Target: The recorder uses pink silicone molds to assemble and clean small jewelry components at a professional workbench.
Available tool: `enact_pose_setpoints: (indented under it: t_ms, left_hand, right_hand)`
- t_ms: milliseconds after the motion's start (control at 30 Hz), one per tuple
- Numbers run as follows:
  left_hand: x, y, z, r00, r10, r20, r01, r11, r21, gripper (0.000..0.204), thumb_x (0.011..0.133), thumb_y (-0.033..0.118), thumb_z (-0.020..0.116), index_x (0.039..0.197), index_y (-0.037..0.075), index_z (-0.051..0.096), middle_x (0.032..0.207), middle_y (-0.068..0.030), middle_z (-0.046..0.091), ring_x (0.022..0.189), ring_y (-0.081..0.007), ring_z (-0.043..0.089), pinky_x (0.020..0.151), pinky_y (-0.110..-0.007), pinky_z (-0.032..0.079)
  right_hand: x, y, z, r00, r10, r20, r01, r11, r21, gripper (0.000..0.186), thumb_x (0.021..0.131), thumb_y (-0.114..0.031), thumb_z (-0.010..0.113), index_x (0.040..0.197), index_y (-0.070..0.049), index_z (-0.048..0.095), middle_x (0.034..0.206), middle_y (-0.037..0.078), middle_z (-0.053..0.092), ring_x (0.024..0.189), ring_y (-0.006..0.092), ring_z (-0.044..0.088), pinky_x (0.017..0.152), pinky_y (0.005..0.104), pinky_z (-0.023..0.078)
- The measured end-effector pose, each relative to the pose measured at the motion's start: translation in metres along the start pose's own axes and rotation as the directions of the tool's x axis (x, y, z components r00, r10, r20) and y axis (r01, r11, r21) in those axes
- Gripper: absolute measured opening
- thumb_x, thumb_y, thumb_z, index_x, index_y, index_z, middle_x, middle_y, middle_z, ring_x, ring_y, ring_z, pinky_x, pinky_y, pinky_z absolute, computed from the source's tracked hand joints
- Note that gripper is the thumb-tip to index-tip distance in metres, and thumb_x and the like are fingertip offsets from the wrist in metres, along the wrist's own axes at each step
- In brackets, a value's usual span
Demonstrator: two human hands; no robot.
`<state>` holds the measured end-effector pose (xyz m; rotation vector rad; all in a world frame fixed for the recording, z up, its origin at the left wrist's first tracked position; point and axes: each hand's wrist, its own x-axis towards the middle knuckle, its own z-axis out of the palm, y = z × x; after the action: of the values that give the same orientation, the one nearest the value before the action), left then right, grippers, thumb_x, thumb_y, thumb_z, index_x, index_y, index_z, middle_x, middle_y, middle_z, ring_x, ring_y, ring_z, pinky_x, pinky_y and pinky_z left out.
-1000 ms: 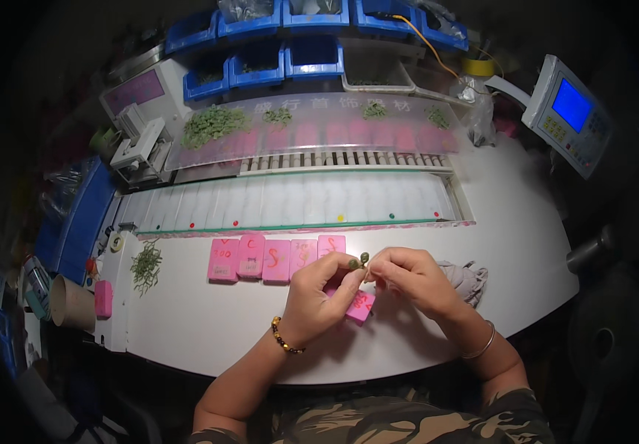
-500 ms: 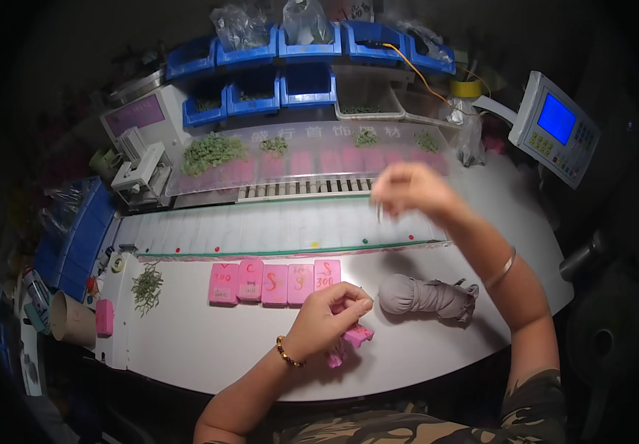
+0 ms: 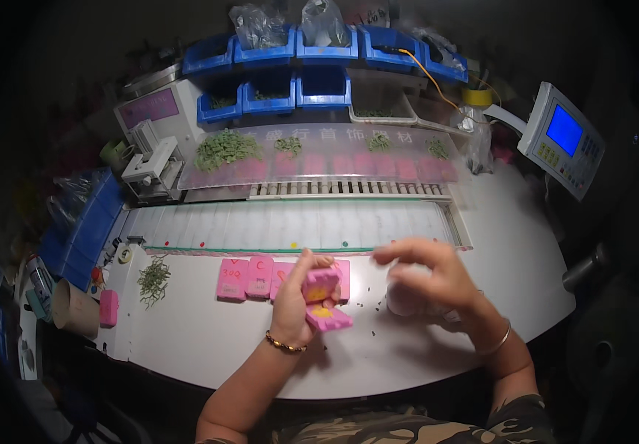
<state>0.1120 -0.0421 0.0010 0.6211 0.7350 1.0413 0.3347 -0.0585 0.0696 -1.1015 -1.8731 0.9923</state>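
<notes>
My left hand [image 3: 292, 309] grips a pink rubber mold [image 3: 330, 320], whose two halves gape apart and show yellow patches inside. Behind it a row of several pink molds [image 3: 232, 280] lies on the white table, partly covered by that hand. To the right, my right hand [image 3: 438, 275] hovers above a grey cloth bundle [image 3: 404, 300] and hides much of it. Its fingers are apart and slightly blurred, and nothing shows between them. Small dark bits [image 3: 373, 333] are scattered on the table between the hands.
Thin green pieces [image 3: 154, 281] lie in a pile at the left. Beyond is a pale conveyor [image 3: 260, 223], then a clear cover [image 3: 334, 166] with green heaps on top. Blue bins [image 3: 323, 87] stand at the back, a control panel [image 3: 562, 137] at right, a beige cup [image 3: 75, 314] at left.
My right hand has come down from over the conveyor to the cloth bundle. My left hand has risen slightly leftward, and the mold in it is turned so its yellow-marked insides show.
</notes>
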Motion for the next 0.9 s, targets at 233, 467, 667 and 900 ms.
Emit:
enact_pose_setpoints:
  t_ms: [233,467,667,900]
  left_hand:
    - [-0.007,-0.026,0.036,0.997,0.040,0.068,-0.031,0.991,-0.132,0.051,0.095,0.049,0.054,0.114,0.002,0.057,0.096,-0.0097,0.064,0.089,-0.0179,0.064,0.082,-0.032,0.053]
    - [-0.015,-0.029,0.035,0.974,-0.025,0.224,0.049,0.993,-0.103,0.061,0.097,0.057,0.041,0.119,0.002,0.055,0.105,-0.0125,0.063,0.095,-0.0200,0.064,0.087,-0.035,0.053]
    - [-0.021,-0.020,0.026,0.965,-0.232,0.127,0.244,0.966,-0.089,0.072,0.098,0.062,0.026,0.117,-0.002,0.055,0.092,-0.0117,0.065,0.078,-0.0201,0.066,0.071,-0.031,0.056]
    - [-0.024,-0.013,0.018,0.983,-0.077,0.168,0.081,0.997,-0.015,0.068,0.101,0.054,0.021,0.112,-0.004,0.055,0.074,-0.0115,0.062,0.047,-0.0177,0.054,0.045,-0.033,0.050]
  right_hand:
    - [-0.033,0.008,0.063,0.893,-0.450,0.002,0.425,0.842,-0.331,0.047,0.067,0.003,0.067,0.113,-0.005,0.062,0.106,0.009,0.066,0.096,0.0315,0.061,0.088,0.0397,0.049]
    - [-0.040,0.017,0.067,0.822,-0.565,-0.062,0.431,0.691,-0.580,0.033,0.075,-0.005,0.065,0.108,-0.007,0.066,0.103,0.008,0.069,0.092,0.0241,0.065,0.078,0.0370,0.052]
    - [-0.060,0.012,0.091,0.796,-0.593,0.122,0.458,0.459,-0.761,0.034,0.081,-0.014,0.060,0.113,-0.006,0.065,0.113,0.006,0.068,0.109,0.0188,0.062,0.095,0.0380,0.046]
    - [-0.082,0.025,0.048,0.835,-0.500,0.231,0.435,0.342,-0.833,0.042,0.087,-0.019,0.058,0.129,-0.019,0.058,0.138,0.005,0.053,0.125,0.0207,0.052,0.109,0.0438,0.032]
